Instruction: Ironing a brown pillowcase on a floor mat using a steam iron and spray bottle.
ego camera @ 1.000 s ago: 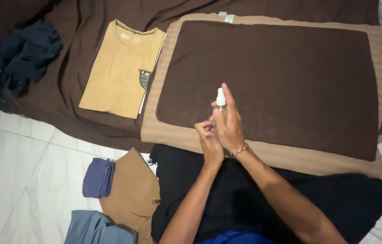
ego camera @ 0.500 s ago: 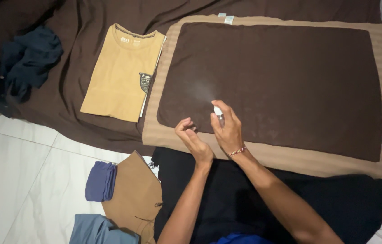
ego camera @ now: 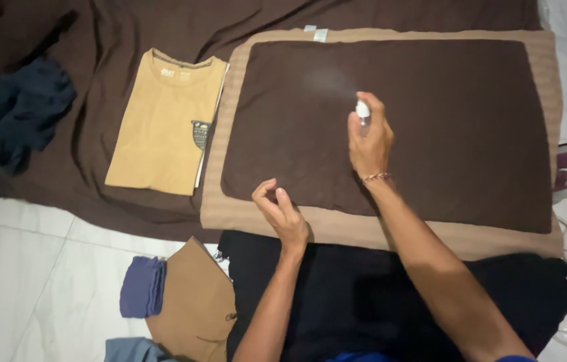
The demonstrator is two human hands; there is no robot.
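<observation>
Right hand (ego camera: 369, 142) has travelled up and rightward over the brown cloth (ego camera: 431, 127), spray bottle (ego camera: 362, 114) with it.
Fingers wrapped on the bottle, nozzle toward 11 o'clock, faint mist there. Left hand (ego camera: 282, 214) hovers at the cloth's near edge, fingers loosely curled, holding nothing. Folded tan shirt (ego camera: 162, 127) lies at 9 o'clock.

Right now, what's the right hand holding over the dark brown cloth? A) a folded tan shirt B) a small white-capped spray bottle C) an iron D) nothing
B: the right hand grips a small spray bottle, its white cap showing above the fingers, over the dark brown cloth, with a faint puff of mist up and to the left of the cap.
</observation>
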